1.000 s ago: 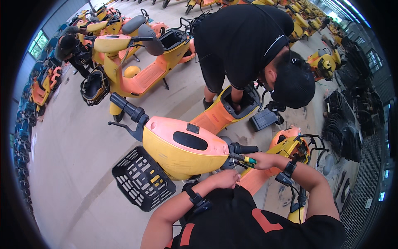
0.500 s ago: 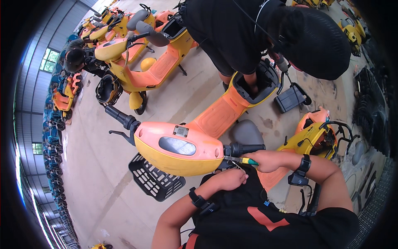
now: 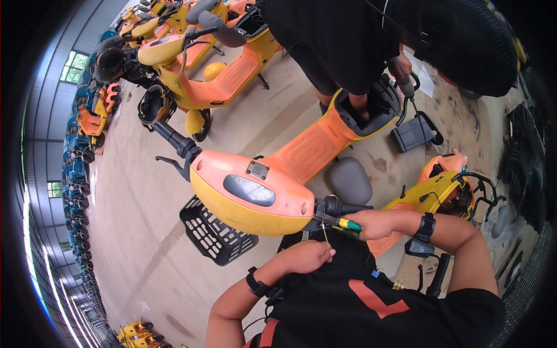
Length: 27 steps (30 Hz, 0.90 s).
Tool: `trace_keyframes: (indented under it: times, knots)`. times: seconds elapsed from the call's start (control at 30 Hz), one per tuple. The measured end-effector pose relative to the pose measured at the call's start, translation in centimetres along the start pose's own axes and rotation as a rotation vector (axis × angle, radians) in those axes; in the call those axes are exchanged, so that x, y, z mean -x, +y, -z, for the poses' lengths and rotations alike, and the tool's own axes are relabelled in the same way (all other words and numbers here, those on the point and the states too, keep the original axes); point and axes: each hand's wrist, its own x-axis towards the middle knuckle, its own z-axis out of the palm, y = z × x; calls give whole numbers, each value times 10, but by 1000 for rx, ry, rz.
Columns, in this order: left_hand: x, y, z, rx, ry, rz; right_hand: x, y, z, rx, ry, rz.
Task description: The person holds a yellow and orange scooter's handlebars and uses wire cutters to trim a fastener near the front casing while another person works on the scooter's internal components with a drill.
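A scooter with an orange-pink and yellow front cover (image 3: 249, 194) stands before me. My right hand (image 3: 374, 224) is wrapped round pliers with green and yellow handles (image 3: 350, 225). Their jaws are at the base of the right handlebar grip (image 3: 348, 207), beside the cover. My left hand (image 3: 308, 256), just below and to the left, has its fingers closed on a thin pale cable (image 3: 326, 235) that runs up towards the jaws. Exactly what the jaws grip is too small to tell.
A black basket (image 3: 216, 232) hangs at the scooter's front. Across it, a person in black (image 3: 331, 46) reaches into the open seat compartment (image 3: 377, 110) with a power tool. A grey seat (image 3: 349, 181) and black box (image 3: 413, 134) lie on the floor. Another scooter (image 3: 426, 194) is at the right.
My left hand has drawn slightly away from the handlebar, and more of the thin cable shows between it and the pliers. The other person's power tool has come into fuller view.
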Motion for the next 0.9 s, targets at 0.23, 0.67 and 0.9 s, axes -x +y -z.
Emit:
trace_keyframes:
  times: [0.23,0.67,0.9]
  knots:
    - [-10,-39,-17,621,439,53,6,-12,12,-1,81,-110]
    - [-38,-13,-22,369,722,-130,1,-16,34,12,-95,-107]
    - [-21,-6,-21,372,735,-129,4,-27,27,-137,-55,-152]
